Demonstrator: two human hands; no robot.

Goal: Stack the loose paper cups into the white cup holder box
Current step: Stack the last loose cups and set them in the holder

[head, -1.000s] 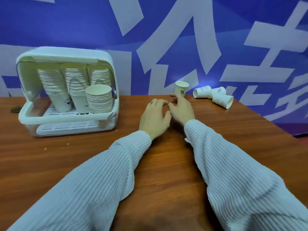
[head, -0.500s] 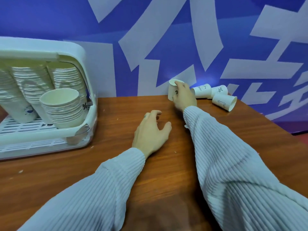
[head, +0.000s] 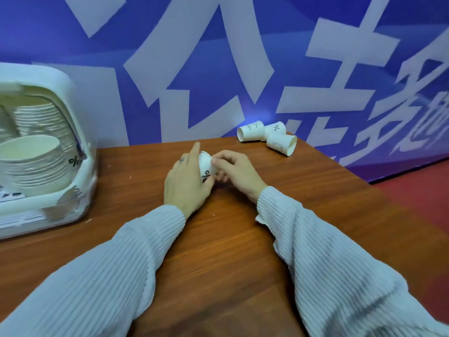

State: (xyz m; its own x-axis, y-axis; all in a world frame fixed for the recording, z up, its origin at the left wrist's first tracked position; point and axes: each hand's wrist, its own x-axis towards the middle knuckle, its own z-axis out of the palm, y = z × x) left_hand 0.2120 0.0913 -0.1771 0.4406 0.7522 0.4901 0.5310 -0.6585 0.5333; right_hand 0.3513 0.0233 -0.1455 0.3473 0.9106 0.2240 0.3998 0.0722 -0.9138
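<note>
Tabletop (head: pixel 230 251) of brown wood fills your view, with the white cup holder box (head: pixel 80 147) open at its left edge, stacks of paper cups (head: pixel 36 164) nested inside. Your left hand (head: pixel 188 183) and right hand (head: pixel 237 170) meet at the table's middle, both closed around one tilted paper cup (head: pixel 206 166) marked with a percent sign. Three loose cups (head: pixel 268 137) lie tipped over near the far right edge, against the blue wall.
</note>
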